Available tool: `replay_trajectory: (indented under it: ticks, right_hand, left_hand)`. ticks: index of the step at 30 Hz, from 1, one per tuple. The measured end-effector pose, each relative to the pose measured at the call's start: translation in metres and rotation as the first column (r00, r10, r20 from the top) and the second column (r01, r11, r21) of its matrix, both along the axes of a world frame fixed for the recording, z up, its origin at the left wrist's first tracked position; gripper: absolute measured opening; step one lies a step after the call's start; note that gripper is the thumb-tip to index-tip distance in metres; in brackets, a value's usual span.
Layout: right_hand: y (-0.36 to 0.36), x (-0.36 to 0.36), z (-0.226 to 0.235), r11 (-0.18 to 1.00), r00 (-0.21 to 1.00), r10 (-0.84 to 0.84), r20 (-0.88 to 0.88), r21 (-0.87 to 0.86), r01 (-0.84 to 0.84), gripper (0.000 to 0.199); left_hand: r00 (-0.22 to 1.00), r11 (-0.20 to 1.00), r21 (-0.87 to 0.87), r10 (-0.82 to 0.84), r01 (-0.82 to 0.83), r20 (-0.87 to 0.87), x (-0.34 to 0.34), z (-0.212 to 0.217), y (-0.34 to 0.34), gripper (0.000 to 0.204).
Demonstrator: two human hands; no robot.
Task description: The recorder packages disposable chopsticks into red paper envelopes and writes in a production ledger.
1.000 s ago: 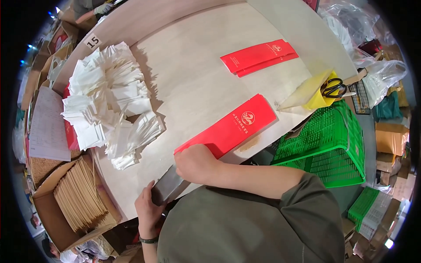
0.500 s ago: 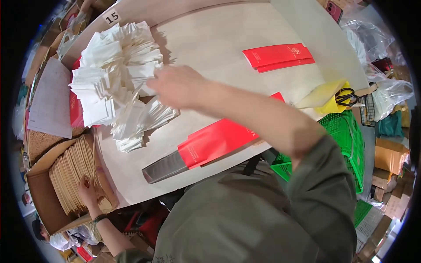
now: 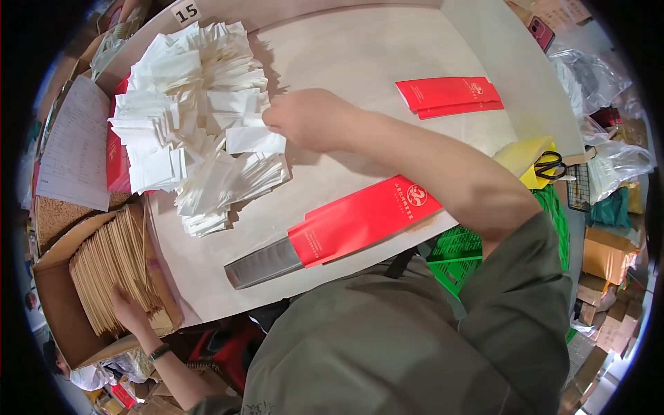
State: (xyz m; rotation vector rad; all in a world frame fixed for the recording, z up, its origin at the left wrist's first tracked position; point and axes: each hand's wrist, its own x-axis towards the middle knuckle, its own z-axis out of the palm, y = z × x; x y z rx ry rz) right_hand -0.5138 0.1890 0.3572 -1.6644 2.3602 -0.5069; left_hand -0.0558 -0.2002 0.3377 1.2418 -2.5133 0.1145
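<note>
My right hand (image 3: pixel 312 119) is at the near right side of a large heap of white paper packets (image 3: pixel 162 111). Its fingers are closed on one white packet (image 3: pixel 254 141) at the heap's edge. At lower left, my left hand (image 3: pixel 131 315) reaches into a cardboard box (image 3: pixel 59 304) and lies over a tightly packed row of thin tan strips (image 3: pixel 111 266). Its fingers are blurred, so their grip is unclear. In front of me, a red printed paper sleeve (image 3: pixel 363 220) covers part of a long grey tray (image 3: pixel 266 264) near the table's front edge.
More red sleeves (image 3: pixel 449 95) lie at the back right of the white table (image 3: pixel 332 55). Black-handled scissors (image 3: pixel 550 164) sit in a yellow holder (image 3: pixel 519 158) at the right edge, above a green plastic crate (image 3: pixel 456 259). A written sheet (image 3: pixel 72 145) hangs at the left.
My right hand has moved slightly right and now has a white packet at its fingers. My left hand has shifted slightly left and toward me within the box. The view has tilted a little.
</note>
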Motion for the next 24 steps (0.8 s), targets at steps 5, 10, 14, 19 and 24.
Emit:
replay_trajectory:
  ticks: [5,10,14,19,24]
  right_hand:
    - [0.023,0.057,-0.001,0.954,0.995,0.067,0.075,-0.296,-0.042,0.014]
    - [0.008,0.148,0.003,0.923,0.921,0.29,0.259,-0.329,-0.198,0.017]
    - [0.012,0.166,-0.038,0.928,0.918,0.368,-0.151,0.002,-0.372,0.013]
    - [0.022,0.174,-0.043,0.92,0.964,0.197,-0.179,-0.306,-0.245,0.011]
    - [0.034,0.166,-0.033,0.921,0.987,0.155,-0.03,-0.357,-0.156,0.019]
  left_hand:
    - [0.791,0.974,0.218,0.181,-0.062,-0.585,-0.049,-0.025,0.134,0.027]
    - [0.627,0.811,0.486,0.198,0.326,-0.753,-0.067,-0.093,0.202,0.018]
    - [0.666,0.808,0.462,0.12,0.365,-0.736,-0.065,-0.069,0.202,0.022]
    - [0.711,0.724,0.533,0.083,0.438,-0.698,-0.052,-0.059,0.22,0.025]
    - [0.74,0.456,0.726,0.192,0.515,-0.645,-0.062,-0.056,0.218,0.013]
